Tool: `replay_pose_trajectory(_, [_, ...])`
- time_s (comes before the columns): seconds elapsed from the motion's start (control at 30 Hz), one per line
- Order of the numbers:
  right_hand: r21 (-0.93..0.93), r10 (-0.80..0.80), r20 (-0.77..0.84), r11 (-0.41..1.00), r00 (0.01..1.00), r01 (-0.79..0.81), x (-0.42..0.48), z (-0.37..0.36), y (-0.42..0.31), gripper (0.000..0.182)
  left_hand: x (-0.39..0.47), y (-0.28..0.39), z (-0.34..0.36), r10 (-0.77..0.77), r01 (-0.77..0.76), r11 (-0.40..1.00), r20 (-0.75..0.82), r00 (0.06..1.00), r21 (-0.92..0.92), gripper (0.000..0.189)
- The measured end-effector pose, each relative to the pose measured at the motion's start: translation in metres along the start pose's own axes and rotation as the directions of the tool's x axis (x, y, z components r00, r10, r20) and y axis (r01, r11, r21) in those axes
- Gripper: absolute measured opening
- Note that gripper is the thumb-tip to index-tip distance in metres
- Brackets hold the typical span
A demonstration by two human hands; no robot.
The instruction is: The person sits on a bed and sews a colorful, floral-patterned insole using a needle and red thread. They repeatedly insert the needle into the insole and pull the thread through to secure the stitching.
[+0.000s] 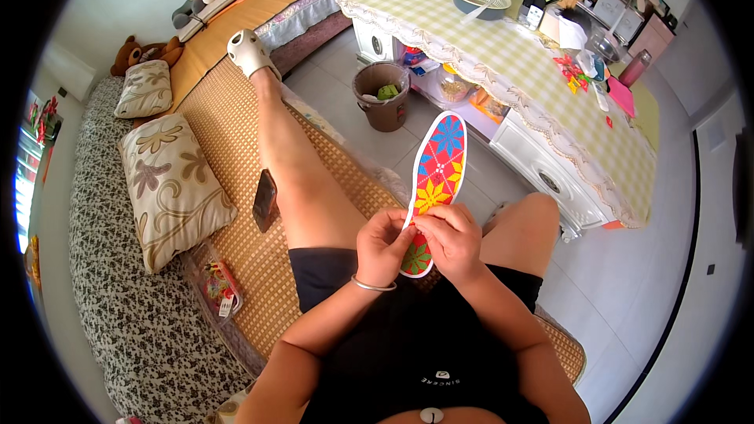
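Observation:
An embroidered shoe insole (439, 171) with a white edge stands out over my lap, its red face patterned with blue, yellow and green star-shaped flowers. My left hand (383, 244) grips its left edge, thumb on the patterned face. At the insole's lower middle, the thumb and fingertips of my right hand (450, 238) are pinched together close to my left thumb. Whether a needle or thread is between those right fingertips is too small to tell. On the woven mat left of my thigh lie a smartphone (265, 200) and a clear plastic box of colourful threads (221, 288).
Patterned cushions (177, 188) lie on the sofa at left. Beyond my legs stands a brown waste bin (383, 97) beside a low table with a checked cloth (530, 70), which bears a colander (480, 0), a pink flask (635, 68) and wrappers.

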State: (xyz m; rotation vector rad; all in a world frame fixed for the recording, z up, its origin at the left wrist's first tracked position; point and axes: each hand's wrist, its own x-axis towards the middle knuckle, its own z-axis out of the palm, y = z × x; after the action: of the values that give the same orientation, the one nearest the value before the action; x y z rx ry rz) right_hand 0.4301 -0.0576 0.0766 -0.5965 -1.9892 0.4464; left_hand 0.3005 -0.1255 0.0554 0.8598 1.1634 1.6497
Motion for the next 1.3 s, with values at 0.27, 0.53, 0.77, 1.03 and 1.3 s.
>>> replay_pose_trajectory(0.27, [0.977, 0.789, 0.215, -0.18, 0.576, -0.117, 0.009, -0.079, 0.019, 0.01, 0.035, 0.004, -0.043, 0.441, -0.262, 0.715, -0.127, 0.888, 0.648, 0.011])
replay_pose_trajectory(0.53, [0.937, 0.929, -0.322, 0.285, 0.181, 0.204, -0.152, -0.346, 0.199, 0.014, 0.058, 0.031, -0.131, 0.561, -0.194, 0.706, -0.37, 0.74, 0.681, 0.007])
replay_pose_trajectory(0.77, [0.587, 0.792, -0.41, 0.609, 0.453, -0.534, -0.038, -0.115, 0.094, 0.022, 0.03, 0.011, -0.044, 0.042, -0.059, 0.996, -0.217, 0.975, -0.073, 0.008])
replay_pose_trajectory(1.03, [0.145, 0.258, 0.047, 0.954, 0.965, -0.262, 0.012, -0.011, -0.016, 0.011, 0.013, 0.018, 0.0, 0.043, -0.05, 0.995, -0.068, 0.997, -0.09, 0.012])
replay_pose_trajectory(1.3, [0.068, 0.177, 0.022, 0.982, 0.984, -0.178, 0.013, -0.006, -0.013, 0.013, 0.008, 0.019, 0.004, 0.082, -0.086, 0.993, -0.044, 0.996, -0.08, 0.013])
